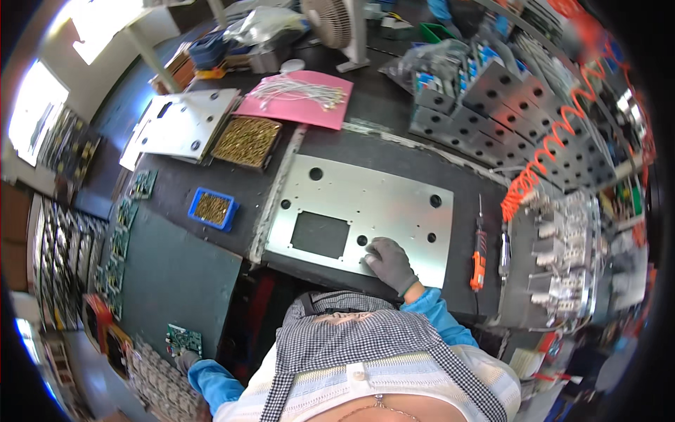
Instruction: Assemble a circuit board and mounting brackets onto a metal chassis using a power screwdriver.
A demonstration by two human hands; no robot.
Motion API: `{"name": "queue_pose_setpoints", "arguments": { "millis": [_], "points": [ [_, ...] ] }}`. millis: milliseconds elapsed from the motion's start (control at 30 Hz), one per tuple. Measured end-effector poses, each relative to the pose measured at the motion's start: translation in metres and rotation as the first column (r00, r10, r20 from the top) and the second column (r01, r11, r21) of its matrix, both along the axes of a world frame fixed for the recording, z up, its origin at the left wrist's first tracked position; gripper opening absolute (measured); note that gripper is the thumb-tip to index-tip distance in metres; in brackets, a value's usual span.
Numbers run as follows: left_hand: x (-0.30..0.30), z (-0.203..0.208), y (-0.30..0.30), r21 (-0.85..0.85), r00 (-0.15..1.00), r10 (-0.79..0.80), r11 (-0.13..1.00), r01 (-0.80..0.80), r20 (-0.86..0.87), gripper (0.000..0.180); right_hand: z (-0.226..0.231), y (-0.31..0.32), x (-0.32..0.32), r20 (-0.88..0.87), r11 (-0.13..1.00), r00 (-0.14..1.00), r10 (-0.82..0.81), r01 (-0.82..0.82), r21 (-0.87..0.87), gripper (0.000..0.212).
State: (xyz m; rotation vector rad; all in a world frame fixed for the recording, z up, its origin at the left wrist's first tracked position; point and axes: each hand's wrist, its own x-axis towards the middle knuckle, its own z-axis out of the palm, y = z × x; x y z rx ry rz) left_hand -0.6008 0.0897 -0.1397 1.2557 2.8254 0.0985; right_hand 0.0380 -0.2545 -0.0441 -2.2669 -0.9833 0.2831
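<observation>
The dark bench (pixel 394 151) carries almost everything, and the largest thing on it is a flat metal panel (pixel 365 214) with a square cut-out and several round holes, lying close to the near edge so both arms can reach it easily. The right hand (pixel 389 261), in a grey glove, rests on the near edge of this panel with the fingers bent down beside a small hole; it seems to press something small there, but I cannot tell if it grips any object. Far to the left, below the bench's left end, the left hand (pixel 184 360) reaches a stack of green circuit boards (pixel 183 339) and touches the top one; if it grasps the board is not clear. A tray of brass screws (pixel 247 141) stands at the far left corner of the panel, a small blue box (pixel 212 208) of the same screws nearer. An orange screwdriver (pixel 479 252) lies by the panel's right edge.
</observation>
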Motion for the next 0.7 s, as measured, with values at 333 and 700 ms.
{"name": "queue_pose_setpoints", "arguments": {
  "millis": [333,700],
  "points": [
    [0.496,0.091,-0.062,0.522,0.103,-0.878,0.368,0.770,0.467,0.041,0.015,-0.017,0.017,-0.540,0.900,0.831,0.129,0.130,0.415,0.054],
    [0.700,0.119,-0.203,0.243,-0.256,-0.890,-0.172,0.955,0.378,0.049,-0.016,-0.058,0.081,-0.271,0.863,0.881,-0.389,0.451,0.228,0.050]
  ]
}}
